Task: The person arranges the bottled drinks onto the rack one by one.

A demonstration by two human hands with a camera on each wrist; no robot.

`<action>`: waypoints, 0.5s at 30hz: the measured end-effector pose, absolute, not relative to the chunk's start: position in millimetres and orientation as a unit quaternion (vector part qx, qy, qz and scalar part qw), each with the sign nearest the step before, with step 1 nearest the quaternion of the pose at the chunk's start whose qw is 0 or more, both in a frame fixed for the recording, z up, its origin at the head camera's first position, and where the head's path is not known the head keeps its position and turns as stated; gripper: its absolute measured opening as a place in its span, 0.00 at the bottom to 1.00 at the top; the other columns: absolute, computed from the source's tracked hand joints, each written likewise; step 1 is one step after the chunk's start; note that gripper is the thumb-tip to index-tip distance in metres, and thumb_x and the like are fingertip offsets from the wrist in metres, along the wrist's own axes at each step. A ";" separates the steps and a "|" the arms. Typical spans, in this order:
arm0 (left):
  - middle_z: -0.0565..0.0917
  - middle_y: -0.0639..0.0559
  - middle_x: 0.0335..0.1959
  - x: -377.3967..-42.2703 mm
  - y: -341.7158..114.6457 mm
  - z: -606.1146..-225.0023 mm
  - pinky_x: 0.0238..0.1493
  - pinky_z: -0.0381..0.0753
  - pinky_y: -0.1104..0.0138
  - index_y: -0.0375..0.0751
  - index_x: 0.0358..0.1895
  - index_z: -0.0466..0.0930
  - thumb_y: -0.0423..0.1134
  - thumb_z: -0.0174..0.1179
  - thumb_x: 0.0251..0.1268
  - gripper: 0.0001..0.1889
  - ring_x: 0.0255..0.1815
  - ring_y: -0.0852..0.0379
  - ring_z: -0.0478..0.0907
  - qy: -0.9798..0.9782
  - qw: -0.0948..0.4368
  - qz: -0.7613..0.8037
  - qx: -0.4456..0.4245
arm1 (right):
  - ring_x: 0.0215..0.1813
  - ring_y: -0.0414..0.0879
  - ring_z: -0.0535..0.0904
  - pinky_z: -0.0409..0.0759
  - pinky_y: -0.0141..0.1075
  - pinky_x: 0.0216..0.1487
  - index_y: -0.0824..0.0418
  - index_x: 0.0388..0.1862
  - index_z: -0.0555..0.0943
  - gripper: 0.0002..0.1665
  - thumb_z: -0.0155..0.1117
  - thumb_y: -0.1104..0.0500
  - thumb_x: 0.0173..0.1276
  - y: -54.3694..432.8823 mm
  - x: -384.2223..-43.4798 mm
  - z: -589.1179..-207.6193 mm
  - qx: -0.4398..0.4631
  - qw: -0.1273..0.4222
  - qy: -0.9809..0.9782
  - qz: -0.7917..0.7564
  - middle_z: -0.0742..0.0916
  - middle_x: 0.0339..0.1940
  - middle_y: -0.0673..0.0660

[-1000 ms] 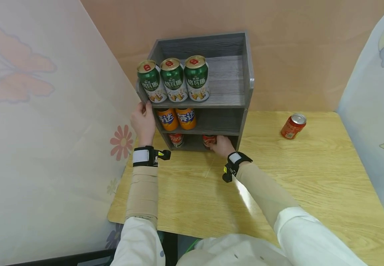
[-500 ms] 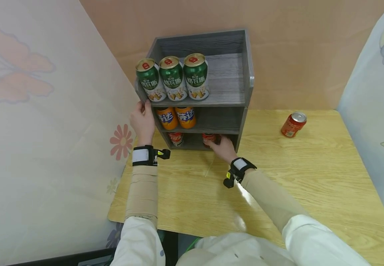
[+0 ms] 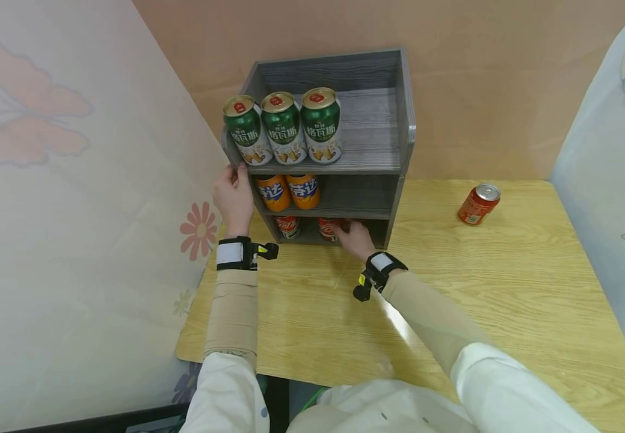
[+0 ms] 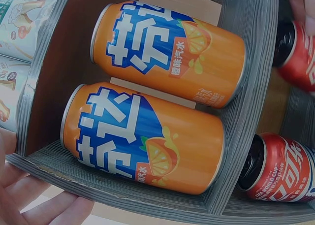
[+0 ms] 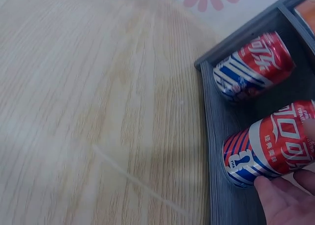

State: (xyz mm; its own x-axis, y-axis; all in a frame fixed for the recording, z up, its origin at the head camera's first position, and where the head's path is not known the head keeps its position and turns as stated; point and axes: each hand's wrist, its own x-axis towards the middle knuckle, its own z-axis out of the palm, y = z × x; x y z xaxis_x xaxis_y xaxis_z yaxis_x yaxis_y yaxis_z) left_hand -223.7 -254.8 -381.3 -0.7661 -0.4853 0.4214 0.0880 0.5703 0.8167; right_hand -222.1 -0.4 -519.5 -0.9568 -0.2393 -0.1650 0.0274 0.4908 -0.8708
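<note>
My left hand (image 3: 233,201) grips the left side of a grey three-tier wooden shelf (image 3: 369,144), its fingers (image 4: 47,205) on the outer side panel. On the bottom tier my right hand (image 3: 357,240) holds a red cola can (image 5: 270,141) by its side; the can stands upright, partly covered by the hand. Farther left on that tier stands another red cola can (image 5: 253,66), with a gap between the two. Two orange soda cans (image 4: 147,136) stand on the middle tier above, close to the left panel.
Several cans stand about: three green-and-white ones (image 3: 284,129) line the top tier's left half, and a lone red can (image 3: 478,204) is on the wooden table (image 3: 507,288) to the right. A patterned wall sheet (image 3: 101,240) rises close on the left.
The right hand and its cola can have shifted a little left along the bottom tier, toward the other cola can. My left hand has stayed on the shelf's side.
</note>
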 end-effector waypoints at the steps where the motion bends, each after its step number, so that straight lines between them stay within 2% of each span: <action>1: 0.88 0.44 0.49 -223.9 -254.6 -381.6 0.60 0.77 0.57 0.35 0.46 0.86 0.47 0.53 0.80 0.18 0.57 0.50 0.82 -0.827 0.320 -0.447 0.120 | 0.57 0.62 0.79 0.76 0.52 0.56 0.72 0.71 0.69 0.33 0.53 0.48 0.81 -3.2 -221.9 -518.0 -0.065 0.139 0.850 -0.503 0.78 0.64 0.71; 5: 0.88 0.44 0.50 -225.0 -253.9 -382.5 0.60 0.77 0.57 0.36 0.48 0.86 0.47 0.53 0.80 0.18 0.57 0.50 0.82 -0.827 0.319 -0.447 0.121 | 0.63 0.61 0.76 0.75 0.51 0.59 0.70 0.76 0.62 0.33 0.55 0.55 0.80 -13.8 -221.1 -515.4 -0.077 0.175 0.824 -0.534 0.73 0.70 0.70; 8: 0.88 0.44 0.50 -225.4 -253.7 -382.9 0.60 0.77 0.57 0.36 0.49 0.86 0.48 0.53 0.80 0.18 0.57 0.50 0.82 -0.827 0.319 -0.446 0.121 | 0.70 0.61 0.71 0.73 0.50 0.64 0.68 0.80 0.54 0.38 0.57 0.59 0.79 -20.1 -220.2 -516.1 -0.080 0.204 0.800 -0.558 0.67 0.75 0.69; 15: 0.88 0.45 0.50 -225.5 -254.4 -384.4 0.59 0.78 0.58 0.36 0.50 0.86 0.48 0.53 0.80 0.18 0.57 0.51 0.82 -0.828 0.318 -0.445 0.123 | 0.78 0.61 0.58 0.66 0.47 0.72 0.66 0.83 0.41 0.48 0.57 0.62 0.76 -30.0 -221.4 -522.7 -0.111 0.257 0.766 -0.578 0.54 0.82 0.66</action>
